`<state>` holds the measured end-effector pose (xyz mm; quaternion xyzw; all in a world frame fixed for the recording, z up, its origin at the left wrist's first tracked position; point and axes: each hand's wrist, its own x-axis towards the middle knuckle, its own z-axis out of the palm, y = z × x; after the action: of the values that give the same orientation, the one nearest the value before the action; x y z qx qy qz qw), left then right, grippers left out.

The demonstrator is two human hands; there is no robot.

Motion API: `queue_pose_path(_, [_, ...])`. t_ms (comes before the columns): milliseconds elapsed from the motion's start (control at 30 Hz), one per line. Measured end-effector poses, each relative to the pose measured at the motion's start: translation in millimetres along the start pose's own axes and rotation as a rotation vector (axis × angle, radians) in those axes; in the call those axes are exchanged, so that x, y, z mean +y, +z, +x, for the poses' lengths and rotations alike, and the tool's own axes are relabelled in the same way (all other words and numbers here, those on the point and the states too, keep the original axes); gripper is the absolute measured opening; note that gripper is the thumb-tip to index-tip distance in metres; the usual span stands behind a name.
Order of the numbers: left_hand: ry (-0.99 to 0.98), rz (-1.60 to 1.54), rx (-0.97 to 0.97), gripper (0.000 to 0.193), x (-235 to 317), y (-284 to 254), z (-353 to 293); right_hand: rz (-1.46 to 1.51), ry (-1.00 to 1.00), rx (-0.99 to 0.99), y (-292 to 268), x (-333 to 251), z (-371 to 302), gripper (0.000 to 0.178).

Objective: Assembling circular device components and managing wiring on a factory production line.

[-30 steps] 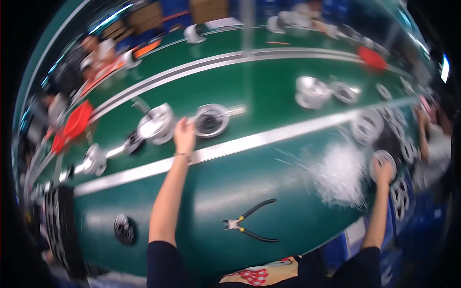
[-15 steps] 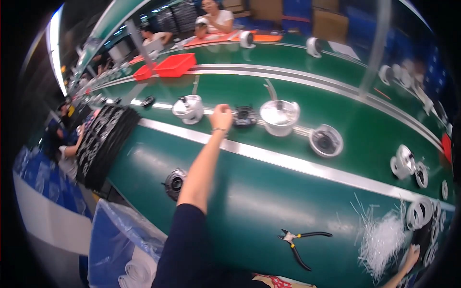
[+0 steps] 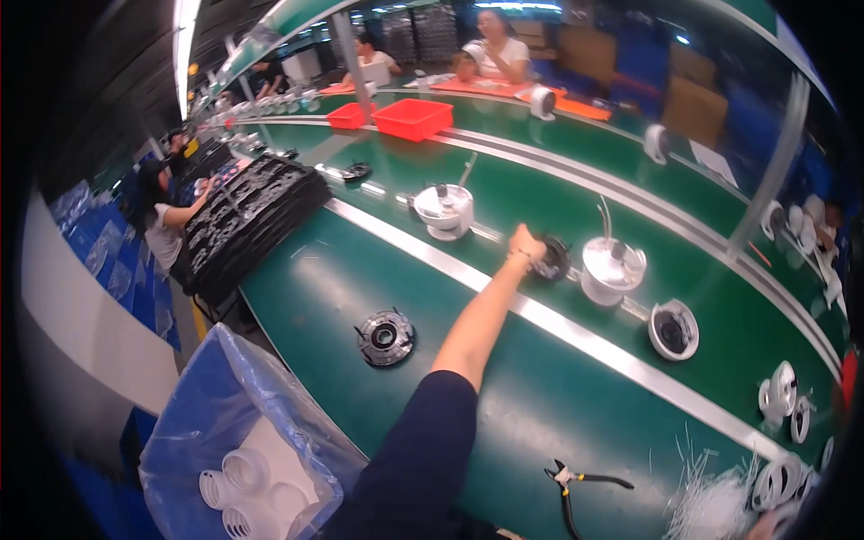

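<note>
My left arm reaches over the steel rail, and my left hand, fingers curled closed, is at the left edge of a round black part on the green belt. Whatever its fingers hold, if anything, is hidden. White housings with upright strips, one to the left and one to the right, flank that part. Another round black part with a ring centre lies on the near table. At the lower right, my right hand shows only partly, beside white rings; its fingers cannot be made out.
Cutting pliers lie open near a heap of clear strips. A lined blue bin holds white rings. Black trays are stacked at left. A white bowl-shaped housing and red trays stand farther off. Co-workers sit beyond.
The view has swung left, so things appear farther right. My left hand has come closer to the round black part, now overlapping its edge. My right hand is less visible.
</note>
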<state>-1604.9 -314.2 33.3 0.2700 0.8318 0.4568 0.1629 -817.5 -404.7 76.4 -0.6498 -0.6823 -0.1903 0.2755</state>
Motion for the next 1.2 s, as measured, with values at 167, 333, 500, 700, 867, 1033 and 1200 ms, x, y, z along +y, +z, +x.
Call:
queue_pose_path(167, [-0.044, -0.692, -0.105, 0.040, 17, -12, -55, 0.337, -0.576, -0.167, -18, -222, 7, 0.018])
queue_pose_path(333, [-0.105, -1.104, -0.302, 0.028, -16, -43, -101, 0.589, -1.065, -0.512, 3, -355, -8, 0.019])
queue_pose_path(500, [-0.019, -1.139, -0.306, 0.030, 6, -51, -152, 0.457, -1.122, -0.608, 20, -367, -20, 0.026])
queue_pose_path(700, [0.081, -1.252, -0.422, 0.034, 15, -61, -183, 0.578, -0.911, -0.766, 11, -399, -12, 0.092])
queue_pose_path(867, [0.048, -1.339, -0.522, 0.037, 24, -58, -202, 0.449, -0.652, -0.805, 24, -429, -27, 0.115])
queue_pose_path(1033, [0.106, -1.323, -0.503, 0.044, 19, -53, -214, 0.772, -0.473, -0.744, 34, -429, -13, 0.110])
queue_pose_path(1200, [0.488, -1.058, -0.368, 0.064, 6, -19, -244, 2.224, 0.483, -0.829, 47, -440, -16, 0.087])
